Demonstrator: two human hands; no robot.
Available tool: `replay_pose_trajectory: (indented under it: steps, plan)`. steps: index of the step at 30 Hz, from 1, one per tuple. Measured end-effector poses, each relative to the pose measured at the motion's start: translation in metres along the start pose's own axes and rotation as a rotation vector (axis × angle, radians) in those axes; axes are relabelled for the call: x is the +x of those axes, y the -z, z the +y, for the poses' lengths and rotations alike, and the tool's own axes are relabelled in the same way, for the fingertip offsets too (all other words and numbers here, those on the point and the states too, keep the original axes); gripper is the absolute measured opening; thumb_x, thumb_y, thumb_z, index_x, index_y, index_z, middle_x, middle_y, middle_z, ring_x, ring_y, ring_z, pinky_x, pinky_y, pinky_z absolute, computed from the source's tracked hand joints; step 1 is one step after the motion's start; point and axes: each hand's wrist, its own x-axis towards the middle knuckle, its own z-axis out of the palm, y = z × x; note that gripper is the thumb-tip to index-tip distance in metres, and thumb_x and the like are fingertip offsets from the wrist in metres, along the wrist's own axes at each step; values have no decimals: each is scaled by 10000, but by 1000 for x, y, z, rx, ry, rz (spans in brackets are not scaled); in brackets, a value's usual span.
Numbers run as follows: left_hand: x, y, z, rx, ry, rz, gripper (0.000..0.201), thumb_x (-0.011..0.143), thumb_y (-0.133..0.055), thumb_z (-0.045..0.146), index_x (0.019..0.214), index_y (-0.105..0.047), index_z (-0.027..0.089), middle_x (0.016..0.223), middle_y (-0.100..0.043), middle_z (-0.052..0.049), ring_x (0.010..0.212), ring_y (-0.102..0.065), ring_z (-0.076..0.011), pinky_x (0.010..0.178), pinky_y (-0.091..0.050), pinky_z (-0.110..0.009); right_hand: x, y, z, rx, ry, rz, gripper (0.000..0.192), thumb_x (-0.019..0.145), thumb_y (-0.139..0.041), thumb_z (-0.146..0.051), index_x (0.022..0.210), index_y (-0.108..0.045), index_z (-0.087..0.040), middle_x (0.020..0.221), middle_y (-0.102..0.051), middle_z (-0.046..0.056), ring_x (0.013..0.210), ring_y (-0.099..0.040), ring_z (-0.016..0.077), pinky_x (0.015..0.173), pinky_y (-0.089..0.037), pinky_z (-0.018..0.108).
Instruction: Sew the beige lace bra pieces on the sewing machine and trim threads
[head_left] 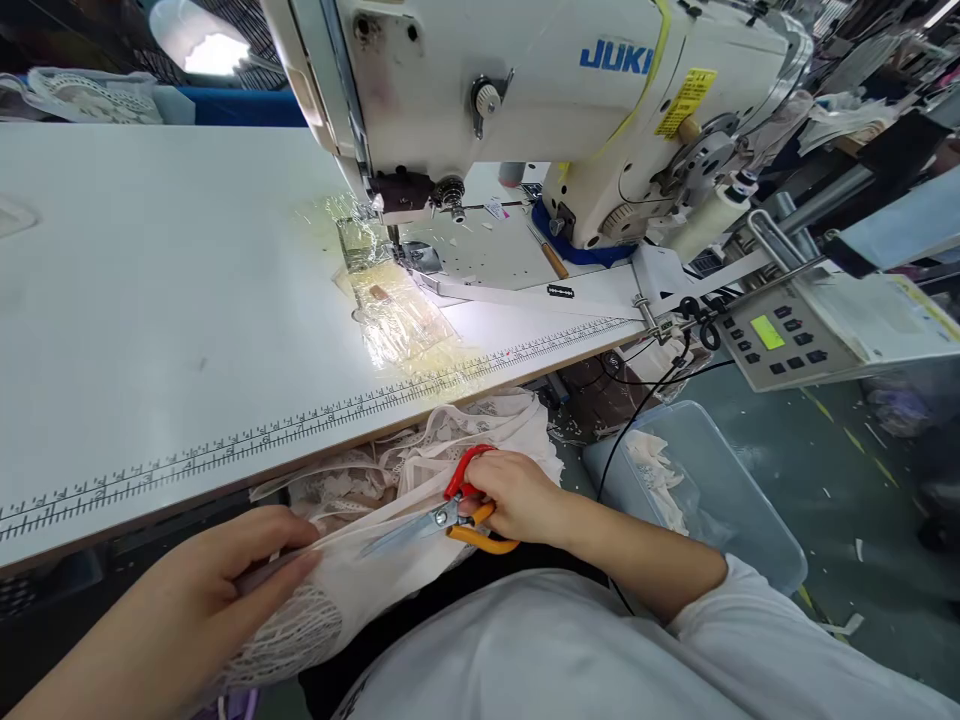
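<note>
Lying in a bin [726, 484] beyond right hand [519, 494] and scissors [442, 517]: pale fabric [661, 482].

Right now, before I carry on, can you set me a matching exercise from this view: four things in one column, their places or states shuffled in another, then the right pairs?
Things
1. Metal scissors with red and orange handles
2. Bare left hand
3. Rectangular see-through plastic bin
4. Boxy off-white control unit

Places or states
A. Lower than the white table with a printed ruler edge, pale cloth pieces inside
B. Showing a yellow-green display
C. Pinching pale lacy fabric
D. Gripped in the bare right hand

Right pairs: 1-D, 2-C, 3-A, 4-B
</note>
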Motion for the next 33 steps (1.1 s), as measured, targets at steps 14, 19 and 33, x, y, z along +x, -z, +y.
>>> replay_pose_trajectory:
  steps: [14,19,33]
  plan:
    - [-3,0,-3,-38,11,8,383,739,-451,589,743,-649,262,788,-641,-4,760,-579,-197,635,-446,-255,10,36,10,-90,56,-131,222,642,-610,-37,774,-512,-186,838,-648,34,763,-596,169,648,-428,243]
    - [-1,0,-4,-39,4,7,361,744,-471,562,733,-654,252,786,-648,-10,767,-581,-205,652,-452,-259,9,22,9,-214,83,-222,174,679,-611,-71,771,-523,-191,770,-638,38,740,-587,186,617,-415,259]
    - [-1,2,-16,-19,9,-41,346,715,-524,573,750,-665,259,795,-656,-5,753,-593,-198,661,-460,-254,19,42,8,191,-156,-178,206,673,-619,-76,728,-460,-196,746,-576,-15,665,-534,127,571,-392,212]
